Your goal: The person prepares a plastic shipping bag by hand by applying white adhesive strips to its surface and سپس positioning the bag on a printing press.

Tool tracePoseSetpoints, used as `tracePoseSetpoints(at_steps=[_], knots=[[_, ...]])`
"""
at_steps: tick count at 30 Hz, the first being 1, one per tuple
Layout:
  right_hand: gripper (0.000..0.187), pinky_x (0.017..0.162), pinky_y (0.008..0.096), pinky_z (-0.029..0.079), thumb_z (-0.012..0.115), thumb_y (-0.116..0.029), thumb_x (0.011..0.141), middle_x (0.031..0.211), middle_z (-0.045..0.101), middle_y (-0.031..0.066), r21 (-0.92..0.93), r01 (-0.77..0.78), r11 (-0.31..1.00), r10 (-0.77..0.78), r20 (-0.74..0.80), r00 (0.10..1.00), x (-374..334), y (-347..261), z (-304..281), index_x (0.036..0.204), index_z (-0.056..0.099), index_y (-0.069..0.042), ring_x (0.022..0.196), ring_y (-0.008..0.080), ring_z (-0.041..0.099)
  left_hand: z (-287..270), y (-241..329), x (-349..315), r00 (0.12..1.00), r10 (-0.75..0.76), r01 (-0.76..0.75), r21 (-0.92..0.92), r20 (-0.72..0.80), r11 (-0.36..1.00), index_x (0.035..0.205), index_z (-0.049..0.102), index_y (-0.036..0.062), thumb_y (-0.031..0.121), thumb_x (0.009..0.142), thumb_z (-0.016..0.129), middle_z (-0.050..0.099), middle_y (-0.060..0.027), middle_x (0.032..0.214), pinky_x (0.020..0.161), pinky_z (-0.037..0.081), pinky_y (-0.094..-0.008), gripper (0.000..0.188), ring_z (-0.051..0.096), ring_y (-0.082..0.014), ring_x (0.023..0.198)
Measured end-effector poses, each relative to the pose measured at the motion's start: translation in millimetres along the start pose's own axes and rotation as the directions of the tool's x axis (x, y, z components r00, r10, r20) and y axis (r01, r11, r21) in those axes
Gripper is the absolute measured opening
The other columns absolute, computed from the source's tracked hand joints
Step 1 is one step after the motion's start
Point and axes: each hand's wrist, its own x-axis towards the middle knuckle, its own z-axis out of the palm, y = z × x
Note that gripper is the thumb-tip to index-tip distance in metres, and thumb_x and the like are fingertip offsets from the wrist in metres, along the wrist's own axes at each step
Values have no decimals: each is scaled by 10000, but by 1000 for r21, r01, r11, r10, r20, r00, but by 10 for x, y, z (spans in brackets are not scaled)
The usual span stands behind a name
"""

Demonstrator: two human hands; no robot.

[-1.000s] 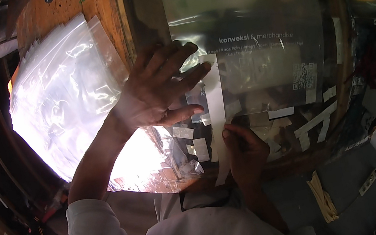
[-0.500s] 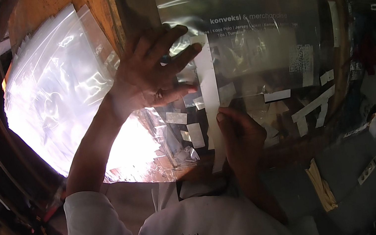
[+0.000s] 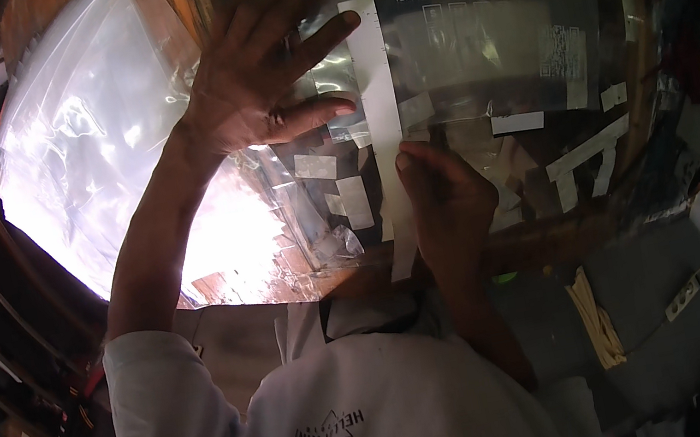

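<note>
A long white ruler-like strip (image 3: pixel 378 101) lies upright in the picture, over the left part of a clear plastic bag (image 3: pixel 468 38) with white print. My left hand (image 3: pixel 259 75) is spread over the bag's left side, its fingertips at the strip's left edge. Close to the strip's right edge, lower down, my right hand (image 3: pixel 448 192) is closed with thumb and forefinger pinched together. Whatever the pinch may hold is too small or hidden to make out.
On the left, a stack of clear plastic bags (image 3: pixel 102 140) glares in bright light. Pieces of pale tape (image 3: pixel 518 122) are stuck about the dark work surface near the bag. At lower right lie a bundled cream cable (image 3: pixel 595 320) and a white power strip (image 3: pixel 683 298).
The whole scene has shifted upward in the picture. Both hands keep nearly the same places along the white strip, the left spread and the right pinched.
</note>
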Motion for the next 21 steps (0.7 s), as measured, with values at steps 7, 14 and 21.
tracePoseSetpoints(at_steps=[7, 14, 21], knots=[[167, 725, 252, 523, 777, -164, 941, 915, 761, 35, 60, -48, 997, 49, -12, 999, 1, 28, 19, 1089, 801, -91, 787, 74, 658, 88, -97, -94, 972, -122, 114, -51, -203, 992, 1492, 504, -42, 784, 897, 564, 495, -289, 1496, 1133, 371, -549, 1019, 481, -434, 1379], [163, 752, 246, 531, 776, -123, 941, 929, 765, 33, 133, -40, 990, 41, -2, 999, -2, 26, 27, 1092, 795, -65, 822, 71, 670, -9, 5, -19, 915, -401, 403, 63, -40, 913, 1543, 368, -97, 700, 852, 701, 303, -365, 1612, 1244, 268, -571, 1106, 276, -489, 1537], [157, 778, 250, 535, 772, -110, 945, 937, 766, 32, 155, -28, 988, 27, 4, 1000, 0, 43, 30, 1093, 792, -62, 849, 77, 679, -22, 16, 31, 904, -427, 422, 104, 29, 900, 1547, 360, -95, 707, 861, 679, 296, -353, 1621, 1266, 232, -559, 1102, 252, -474, 1550]])
